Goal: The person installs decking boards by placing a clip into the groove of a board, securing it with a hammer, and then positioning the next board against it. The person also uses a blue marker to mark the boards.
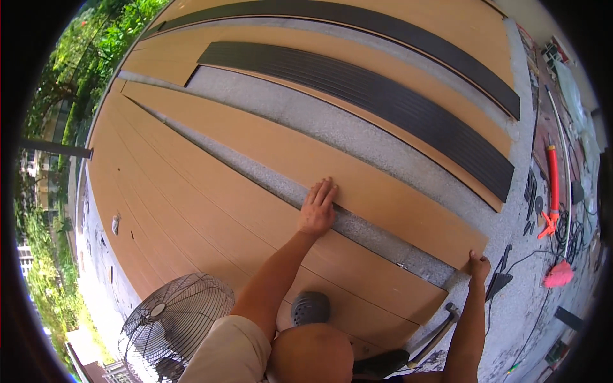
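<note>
a fan [191,303] stands at lower left, its round wire cage enclosing dark parts that show between the wires; a grey shoe [311,308] with small holes rests on the laid boards [211,223] near the person's knee; the long tan board [383,199] lies just beyond these laid boards, flat, plain and smooth-faced, with a square right end; it slants a little away from them, so the strip of grey concrete [377,236] between is thin at the left and broader at the right; a small metal clip [401,265] sits on the laid boards' edge there; the left hand [317,210] is spread lightly, its fingertips on the near edge of the long tan board; the right hand [479,265] is curled narrow, holding the near corner of its right end, thumb upward; past it lie two dark ridged boards [357,96], black-grey and grooved lengthwise; a hammer [434,338] lies at lower right, and a red tube [553,179] lies farther off among cables [578,239].
</note>
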Motion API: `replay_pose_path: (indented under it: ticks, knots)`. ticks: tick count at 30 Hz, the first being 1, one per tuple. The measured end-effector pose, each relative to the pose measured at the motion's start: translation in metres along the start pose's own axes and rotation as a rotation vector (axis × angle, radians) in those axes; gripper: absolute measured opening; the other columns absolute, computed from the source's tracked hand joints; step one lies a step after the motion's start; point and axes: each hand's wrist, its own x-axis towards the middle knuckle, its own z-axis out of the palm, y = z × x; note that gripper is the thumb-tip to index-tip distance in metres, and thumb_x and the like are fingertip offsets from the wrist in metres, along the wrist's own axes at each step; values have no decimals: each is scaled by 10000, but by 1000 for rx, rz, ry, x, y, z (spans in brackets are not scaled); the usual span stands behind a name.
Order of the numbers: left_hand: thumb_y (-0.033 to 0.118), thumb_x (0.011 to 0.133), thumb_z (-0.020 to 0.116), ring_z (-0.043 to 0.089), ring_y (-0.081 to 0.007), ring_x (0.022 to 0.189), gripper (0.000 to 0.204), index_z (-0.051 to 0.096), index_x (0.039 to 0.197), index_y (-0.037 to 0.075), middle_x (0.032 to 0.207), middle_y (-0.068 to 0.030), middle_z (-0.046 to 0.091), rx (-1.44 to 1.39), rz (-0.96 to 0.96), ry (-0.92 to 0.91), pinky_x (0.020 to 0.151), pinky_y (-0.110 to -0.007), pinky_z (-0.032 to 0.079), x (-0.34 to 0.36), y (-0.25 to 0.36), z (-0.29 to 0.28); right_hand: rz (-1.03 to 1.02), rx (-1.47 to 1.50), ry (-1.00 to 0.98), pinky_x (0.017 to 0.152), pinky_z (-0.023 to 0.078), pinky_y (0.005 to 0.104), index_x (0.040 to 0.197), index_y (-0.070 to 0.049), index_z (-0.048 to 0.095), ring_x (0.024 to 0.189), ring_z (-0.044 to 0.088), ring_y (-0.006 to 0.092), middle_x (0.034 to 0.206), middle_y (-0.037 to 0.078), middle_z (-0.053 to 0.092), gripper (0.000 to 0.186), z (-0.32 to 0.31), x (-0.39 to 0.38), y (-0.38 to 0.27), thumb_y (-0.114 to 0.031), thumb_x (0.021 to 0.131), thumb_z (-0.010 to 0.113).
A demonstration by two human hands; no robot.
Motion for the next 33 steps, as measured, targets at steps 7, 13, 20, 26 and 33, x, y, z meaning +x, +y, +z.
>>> replay_pose_path:
  ticks: [7,13,20,26,33]
  knots:
    - [31,829,601,430,-385,1391,549,550,1375,47,1513,-181,459,-49,24,-5,1168,-500,359,2,5,-1,-16,50,-13,646,549,337,963,97,688,704,658,188,855,124,721,512,-4,19,25,-334,767,883]
    - [-2,815,594,475,-376,1352,531,568,1344,32,1475,-187,496,-36,15,25,1138,-500,400,-3,13,-13,2,100,5,659,544,351,920,77,669,720,644,189,867,128,716,466,-2,12,27,-326,801,871]
    - [16,825,578,451,-386,1377,540,553,1364,21,1493,-192,478,-79,21,5,1158,-506,371,-7,7,-17,59,71,-11,665,539,346,991,87,682,738,646,196,893,136,719,481,3,-9,14,-312,803,874]
    - [-18,829,564,426,-415,1390,627,509,1447,65,1529,-196,449,-66,64,-16,1155,-524,359,-3,-3,4,51,-274,12,601,520,376,866,47,714,661,653,167,768,113,721,539,-3,-6,-8,-455,749,869]
    - [-9,887,541,443,-403,1387,543,537,1426,60,1526,-170,470,-5,113,-3,1145,-509,366,3,10,12,92,19,13,697,526,314,998,56,712,773,657,156,903,89,720,570,-11,-20,-27,-425,750,892]
